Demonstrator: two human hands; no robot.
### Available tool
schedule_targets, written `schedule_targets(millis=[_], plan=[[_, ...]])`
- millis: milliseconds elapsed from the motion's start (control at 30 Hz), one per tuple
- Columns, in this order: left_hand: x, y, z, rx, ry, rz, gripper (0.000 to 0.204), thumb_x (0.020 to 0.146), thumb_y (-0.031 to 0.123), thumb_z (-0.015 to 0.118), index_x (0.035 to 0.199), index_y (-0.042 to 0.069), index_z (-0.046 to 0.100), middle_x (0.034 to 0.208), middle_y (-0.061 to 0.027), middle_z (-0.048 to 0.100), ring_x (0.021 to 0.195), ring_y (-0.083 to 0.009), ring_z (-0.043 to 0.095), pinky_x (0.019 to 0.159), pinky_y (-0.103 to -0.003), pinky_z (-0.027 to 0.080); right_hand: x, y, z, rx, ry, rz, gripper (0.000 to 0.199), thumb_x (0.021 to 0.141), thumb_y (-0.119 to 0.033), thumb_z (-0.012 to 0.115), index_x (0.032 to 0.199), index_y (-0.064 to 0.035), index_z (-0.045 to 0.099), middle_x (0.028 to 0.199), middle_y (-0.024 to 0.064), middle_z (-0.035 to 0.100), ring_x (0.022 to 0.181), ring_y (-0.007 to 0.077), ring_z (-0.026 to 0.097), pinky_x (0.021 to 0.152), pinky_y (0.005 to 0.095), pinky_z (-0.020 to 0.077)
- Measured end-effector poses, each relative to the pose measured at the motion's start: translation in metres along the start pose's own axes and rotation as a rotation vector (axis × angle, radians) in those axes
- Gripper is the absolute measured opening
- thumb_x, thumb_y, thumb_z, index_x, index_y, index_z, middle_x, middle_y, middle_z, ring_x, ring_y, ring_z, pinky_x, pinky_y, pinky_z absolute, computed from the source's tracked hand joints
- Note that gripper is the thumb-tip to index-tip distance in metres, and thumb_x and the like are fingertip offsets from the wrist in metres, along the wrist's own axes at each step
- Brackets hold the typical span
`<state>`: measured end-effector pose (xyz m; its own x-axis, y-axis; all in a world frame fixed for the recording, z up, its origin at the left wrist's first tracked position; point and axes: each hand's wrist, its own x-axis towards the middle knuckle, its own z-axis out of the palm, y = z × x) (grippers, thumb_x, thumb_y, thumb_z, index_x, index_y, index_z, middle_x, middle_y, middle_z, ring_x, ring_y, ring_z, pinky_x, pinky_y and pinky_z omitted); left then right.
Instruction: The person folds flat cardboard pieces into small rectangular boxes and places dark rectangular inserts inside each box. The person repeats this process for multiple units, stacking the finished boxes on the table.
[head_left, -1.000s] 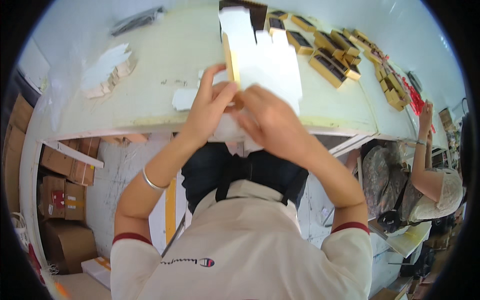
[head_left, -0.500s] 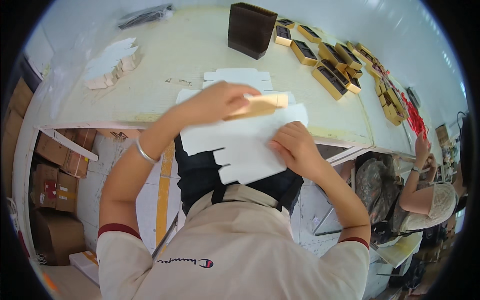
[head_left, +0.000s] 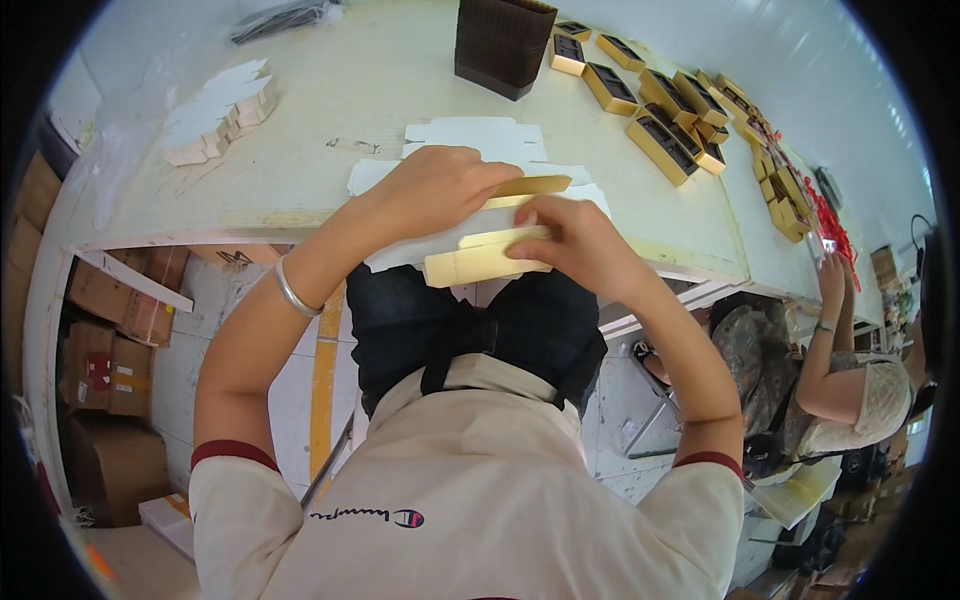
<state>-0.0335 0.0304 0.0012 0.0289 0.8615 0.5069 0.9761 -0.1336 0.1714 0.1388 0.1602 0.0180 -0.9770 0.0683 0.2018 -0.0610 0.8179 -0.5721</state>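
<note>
So, grip: both hands are closed on one flat card blank (head_left: 470,262), cream-gold outside and white inside, partly folded.
Left hand (head_left: 435,190): fingers curled down over the upper gold flap, palm resting on the white part.
Right hand (head_left: 575,240): fingertips pinching the lower folded strip, thumb hidden so can't say more.
Where the blank sits: right at the near edge of the table (head_left: 330,120), half hanging over the person's lap, wedged between the two hands.
Under it: a few more flat white blanks (head_left: 475,135) on the tabletop, exact number hard to tell since they overlap.
Counts nearby: one dark brown ribbed box (head_left: 500,45) standing upright at the far side; a long row of open gold trays (head_left: 665,140) with dark insides, roughly a dozen, running off to the right; one pile of small white folded pieces (head_left: 215,115) at far left.
Surface: pale, scuffed tabletop.
Room: brown cartons (head_left: 105,340) stacked under the table on the left, another person (head_left: 850,370) seated at the right.
</note>
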Motion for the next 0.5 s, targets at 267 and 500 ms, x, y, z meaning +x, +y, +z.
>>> schedule_targets(millis=[267,500], plan=[[-0.004,0.002,-0.001,-0.058,-0.037,-0.094,0.016,0.086,0.013,0.053,0.097,0.013,0.065,0.075,-0.0118,0.063,0.072,-0.0282,0.059,0.064,-0.039,0.048,-0.018,0.010,0.021,-0.294,0.186,-0.533,0.031,0.069,-0.014,0.074,0.094,-0.0041,0.057,0.099,0.0113,0.055,0.093,0.0294,0.053,0.079,0.0382,0.0425],[-0.002,0.006,-0.012,-0.018,-0.025,-0.053,0.014,0.080,0.007,0.059,0.088,0.009,0.070,0.074,-0.0068,0.065,0.070,-0.0229,0.057,0.064,-0.034,0.046,-0.018,0.007,0.022,-0.111,0.182,-0.407,0.024,0.072,-0.010,0.071,0.092,-0.0039,0.060,0.096,0.0104,0.055,0.090,0.0282,0.054,0.077,0.0371,0.0424]])
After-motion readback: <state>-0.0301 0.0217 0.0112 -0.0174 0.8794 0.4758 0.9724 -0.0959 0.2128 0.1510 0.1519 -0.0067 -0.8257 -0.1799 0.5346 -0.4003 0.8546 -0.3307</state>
